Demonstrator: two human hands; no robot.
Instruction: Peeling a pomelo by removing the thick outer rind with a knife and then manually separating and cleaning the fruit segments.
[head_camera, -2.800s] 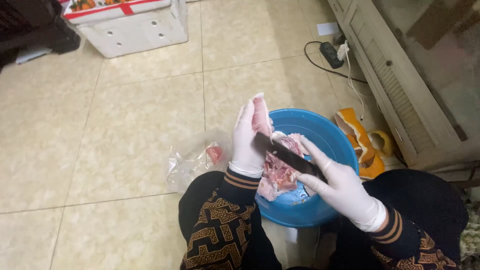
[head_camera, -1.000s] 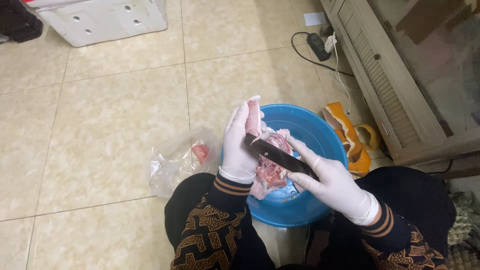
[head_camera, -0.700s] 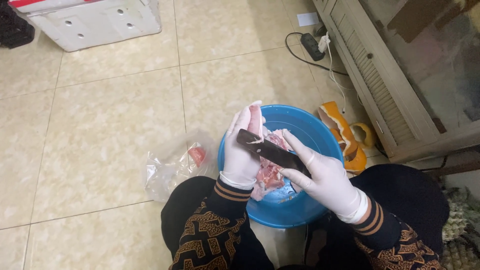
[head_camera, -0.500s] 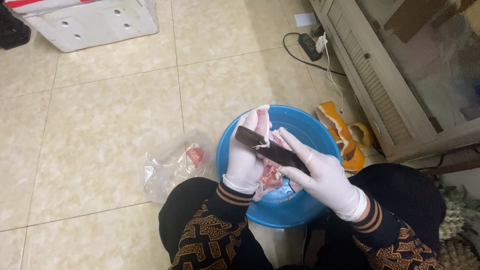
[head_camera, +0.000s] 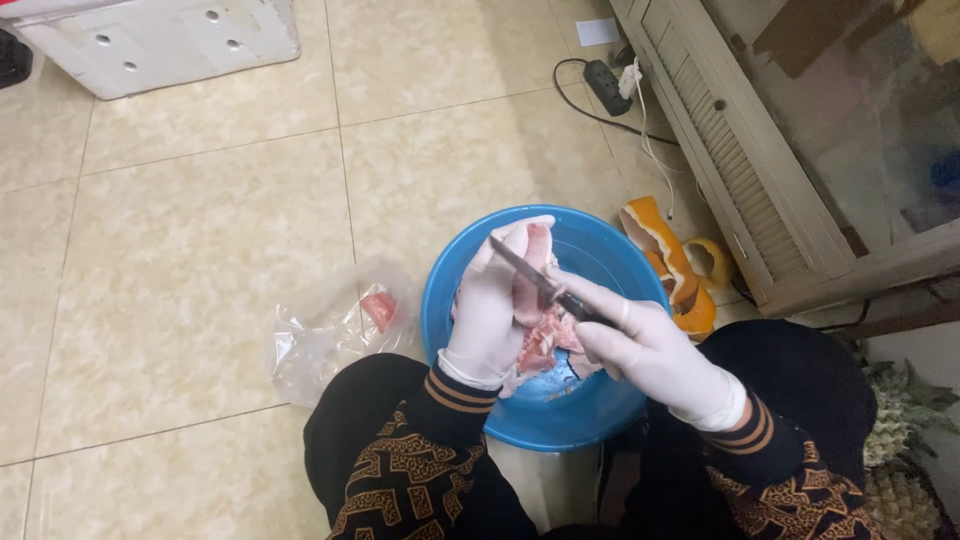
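Holding a strip of raw meat (head_camera: 532, 290) upright over the blue basin (head_camera: 600, 420), the left hand (head_camera: 490, 305) has its gloved grip clenched around the strip, fingers reaching up behind it. The right hand (head_camera: 645, 350), gloved too, has its grip closed on the handle of a knife (head_camera: 535, 278), whose blade lies slantwise across the top of the strip, just beside the left fingertips. More meat lies in the basin below, so whatever is cut drops straight in. To do this cut well, I judge the blade should be drawn gently and kept angled away from the left fingers (thin gloves give little protection), with the meat held taut.

On the tiled floor (head_camera: 180, 260) to the left lies a clear plastic bag (head_camera: 325, 335) with something red inside.
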